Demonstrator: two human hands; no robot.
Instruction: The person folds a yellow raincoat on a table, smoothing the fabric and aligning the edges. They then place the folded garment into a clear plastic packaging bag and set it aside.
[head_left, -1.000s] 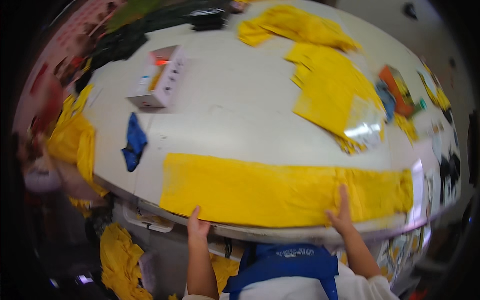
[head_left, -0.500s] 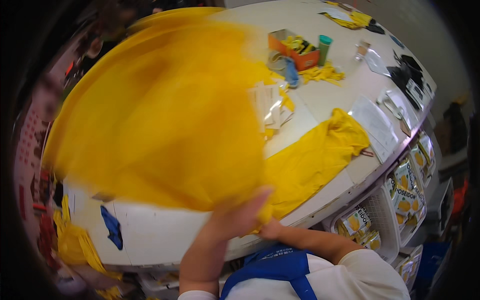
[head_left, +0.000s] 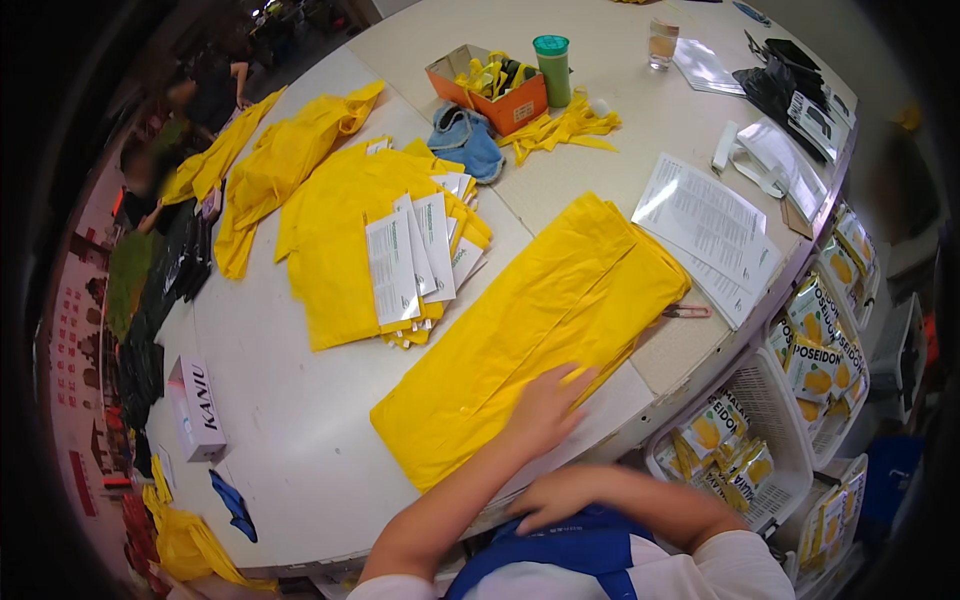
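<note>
A long, folded yellow fabric garment [head_left: 520, 335] is lying slantwise by the near edge of the white counter [head_left: 300, 440]. The left hand [head_left: 543, 410] is resting on it, fingers slightly spread, not gripping. The right hand [head_left: 555, 494] is hovering beside that edge, fingers loosely parted, holding nothing visible.

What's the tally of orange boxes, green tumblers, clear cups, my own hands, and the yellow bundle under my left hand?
Orange box: 1
Green tumbler: 1
Clear cup: 1
Hands, left hand and right hand: 2
Yellow bundle: 1
Total: 6
</note>
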